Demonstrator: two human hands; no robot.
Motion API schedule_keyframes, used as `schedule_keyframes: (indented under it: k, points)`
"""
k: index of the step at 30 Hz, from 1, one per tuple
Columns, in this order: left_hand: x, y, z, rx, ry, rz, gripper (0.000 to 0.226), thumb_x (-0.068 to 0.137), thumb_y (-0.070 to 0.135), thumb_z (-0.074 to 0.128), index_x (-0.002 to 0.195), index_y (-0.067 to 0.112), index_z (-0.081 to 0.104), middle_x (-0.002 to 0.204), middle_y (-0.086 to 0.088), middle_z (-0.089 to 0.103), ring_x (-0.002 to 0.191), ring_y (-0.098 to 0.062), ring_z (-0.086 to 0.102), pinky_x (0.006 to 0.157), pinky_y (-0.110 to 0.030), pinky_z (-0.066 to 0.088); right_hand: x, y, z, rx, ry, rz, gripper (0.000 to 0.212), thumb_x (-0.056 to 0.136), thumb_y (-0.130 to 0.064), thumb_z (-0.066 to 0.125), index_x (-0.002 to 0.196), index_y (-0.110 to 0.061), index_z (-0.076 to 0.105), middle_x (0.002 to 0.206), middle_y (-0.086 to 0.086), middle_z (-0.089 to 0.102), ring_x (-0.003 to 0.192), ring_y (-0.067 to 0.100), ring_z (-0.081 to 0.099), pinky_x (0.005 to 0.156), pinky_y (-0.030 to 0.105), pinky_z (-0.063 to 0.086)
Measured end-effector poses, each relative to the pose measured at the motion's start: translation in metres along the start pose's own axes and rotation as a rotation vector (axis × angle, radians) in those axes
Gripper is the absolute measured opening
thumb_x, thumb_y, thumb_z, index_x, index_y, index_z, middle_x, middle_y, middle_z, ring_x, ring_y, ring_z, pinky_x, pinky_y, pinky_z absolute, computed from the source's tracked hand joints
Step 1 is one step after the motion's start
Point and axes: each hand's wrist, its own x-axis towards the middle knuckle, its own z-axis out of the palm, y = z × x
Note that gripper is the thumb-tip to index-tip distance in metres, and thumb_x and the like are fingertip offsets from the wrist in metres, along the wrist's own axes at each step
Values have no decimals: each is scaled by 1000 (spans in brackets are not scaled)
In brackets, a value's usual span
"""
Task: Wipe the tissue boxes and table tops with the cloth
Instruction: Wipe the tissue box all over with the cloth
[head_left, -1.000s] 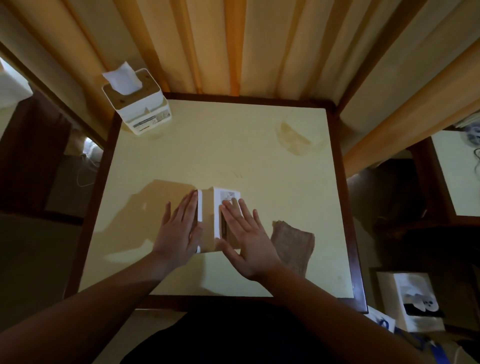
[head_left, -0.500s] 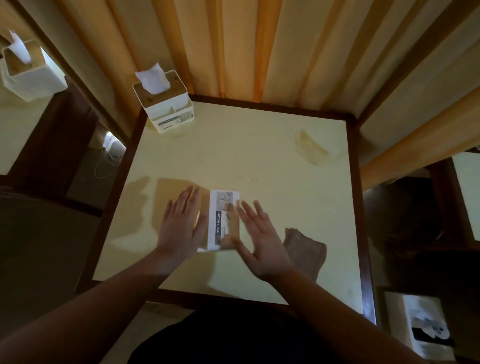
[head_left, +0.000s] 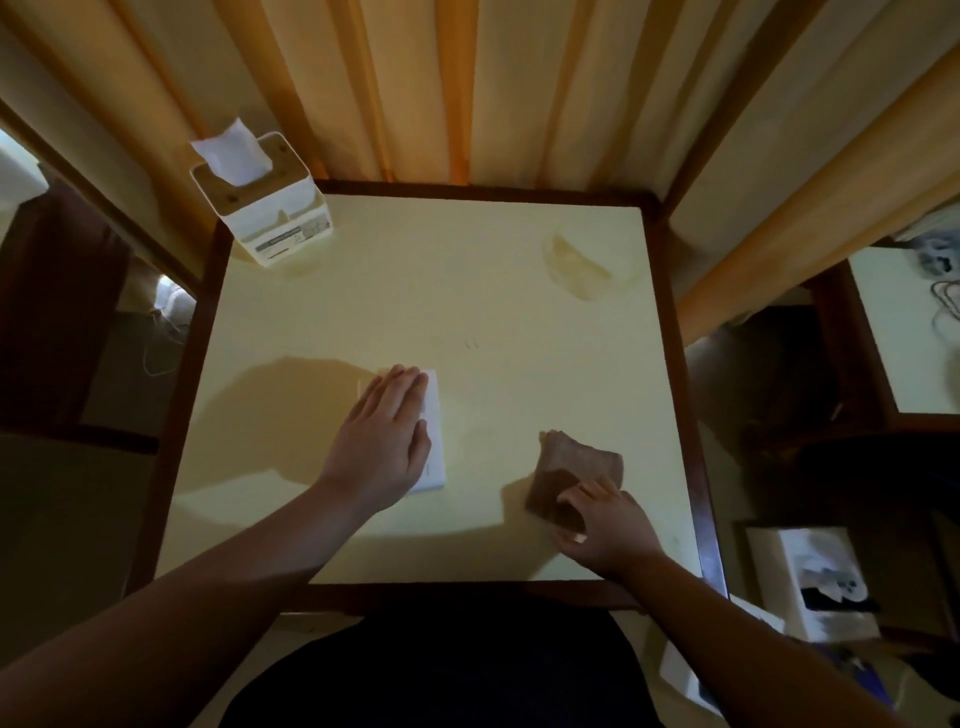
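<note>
A pale yellow table top (head_left: 467, 291) with a dark wood rim fills the middle. My left hand (head_left: 382, 441) lies flat, fingers together, on a small white box (head_left: 435, 431) lying on its side near the front. To the right, a folded brown cloth (head_left: 571, 467) lies on the table, and my right hand (head_left: 608, 525) has its fingers curled on the cloth's near edge. A white tissue box (head_left: 265, 202) with a wooden lid and a tissue sticking up stands at the table's far left corner.
A brownish stain (head_left: 576, 265) marks the far right of the table top. Orange-striped curtains hang behind. Another table (head_left: 904, 332) stands to the right, with cables on it. A white box (head_left: 815, 582) sits low at the right.
My right hand left the small white box and moved right onto the brown cloth. My left hand shifted on top of the box, which now lies flatter.
</note>
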Motion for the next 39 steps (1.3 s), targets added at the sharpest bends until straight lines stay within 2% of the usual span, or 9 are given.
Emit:
schedule_keyframes:
  k: [3, 7, 11, 16, 22, 25, 28, 34, 39]
  points:
    - [0, 0, 1, 16, 16, 1, 62, 100, 28, 35, 151, -5, 42, 158, -21, 40, 148, -34, 36, 125, -46, 26, -4, 3, 7, -33, -11, -20, 51, 94, -54, 60, 138, -29, 61, 135, -6, 59, 124, 19, 56, 98, 35, 51]
    - [1, -1, 4, 22, 1, 7, 63, 99, 29, 34, 151, -5, 41, 159, -21, 39, 149, -34, 35, 126, -46, 23, -1, 4, 22, -149, 122, -52, 27, 86, -33, 78, 111, -22, 75, 106, 1, 72, 91, 26, 73, 66, 39, 60]
    - [1, -1, 4, 20, -25, -24, 66, 98, 33, 31, 153, -3, 40, 160, -21, 38, 149, -35, 34, 125, -47, 25, 9, -12, 14, -52, 135, 69, 26, 97, -38, 58, 114, -22, 71, 114, 0, 72, 97, 25, 70, 74, 37, 59]
    - [3, 0, -3, 13, -38, -47, 67, 97, 33, 32, 153, -3, 40, 158, -21, 39, 147, -37, 36, 120, -51, 35, 16, -45, -8, 674, 288, 263, 9, 95, -37, 74, 94, -29, 70, 86, -9, 75, 66, 11, 73, 56, 19, 54]
    - [2, -6, -2, 4, -72, -68, 68, 100, 37, 29, 156, -1, 36, 163, -18, 33, 152, -32, 27, 122, -47, 30, 32, -102, -38, 1269, 280, 226, 38, 77, -61, 74, 78, -23, 77, 74, -9, 76, 67, 5, 70, 67, 20, 52]
    - [4, -6, -2, 19, -87, -65, 67, 101, 37, 30, 156, -1, 36, 163, -18, 33, 152, -33, 28, 123, -47, 30, 45, -128, -42, 1487, 268, 139, 20, 79, -39, 78, 80, -19, 77, 70, -4, 72, 63, 13, 66, 67, 29, 52]
    - [4, -7, -3, 26, -82, -59, 64, 102, 33, 34, 155, -1, 37, 162, -18, 34, 152, -32, 30, 122, -46, 30, 54, -148, -44, 1678, 219, 79, 17, 87, -34, 82, 83, -18, 77, 65, 11, 66, 51, 27, 60, 50, 31, 51]
    - [4, -8, 2, 4, -71, -49, 61, 104, 30, 28, 157, 0, 34, 166, -14, 29, 156, -26, 20, 126, -43, 22, 68, -151, -19, 1745, 262, 34, 24, 97, -12, 63, 99, -23, 83, 79, 12, 73, 73, 23, 68, 67, 41, 60]
    - [5, -11, 8, 23, -105, -29, 63, 105, 28, 24, 161, 0, 22, 171, -11, 16, 160, -18, 2, 130, -38, 7, 73, -163, 1, 1577, 450, 2, 33, 98, -11, 67, 128, -23, 73, 115, 0, 72, 99, 8, 67, 84, 29, 57]
